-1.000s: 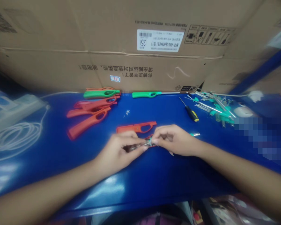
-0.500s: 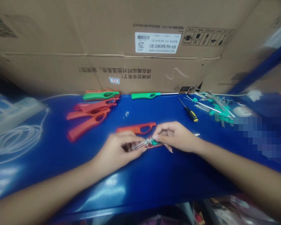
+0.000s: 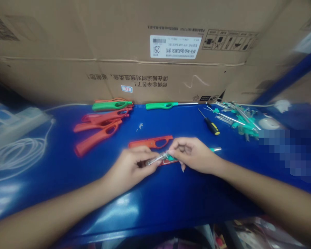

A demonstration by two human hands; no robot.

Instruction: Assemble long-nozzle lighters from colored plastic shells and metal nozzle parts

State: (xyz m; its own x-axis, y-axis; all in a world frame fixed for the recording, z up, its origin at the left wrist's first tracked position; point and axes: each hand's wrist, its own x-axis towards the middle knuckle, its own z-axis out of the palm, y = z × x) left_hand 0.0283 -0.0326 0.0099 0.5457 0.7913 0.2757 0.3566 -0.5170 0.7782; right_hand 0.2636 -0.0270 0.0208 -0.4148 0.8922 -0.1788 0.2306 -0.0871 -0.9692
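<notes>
Both of my hands meet over the middle of the blue table [image 3: 171,197]. My left hand [image 3: 129,167] is closed round a clear tube-like lighter insert [image 3: 155,159], which lies across an orange shell half [image 3: 167,161] beneath it. My right hand [image 3: 193,154] pinches the green end of that same insert [image 3: 171,158]; a metal tip [image 3: 216,149] pokes out past its knuckles. Just behind the hands lies another orange handle shell [image 3: 151,141], flat on the table.
Orange and green shells [image 3: 103,121] are piled at the back left, a green lighter [image 3: 163,105] at the back centre. A black-and-yellow screwdriver [image 3: 211,125] and a heap of green-tipped inserts [image 3: 235,119] lie right. White coiled cable [image 3: 15,155] lies left. A cardboard box [image 3: 145,52] walls the back.
My hands stayed together over the same spot with small shifts of the fingers. The green end of the insert shows more plainly between them than a second ago.
</notes>
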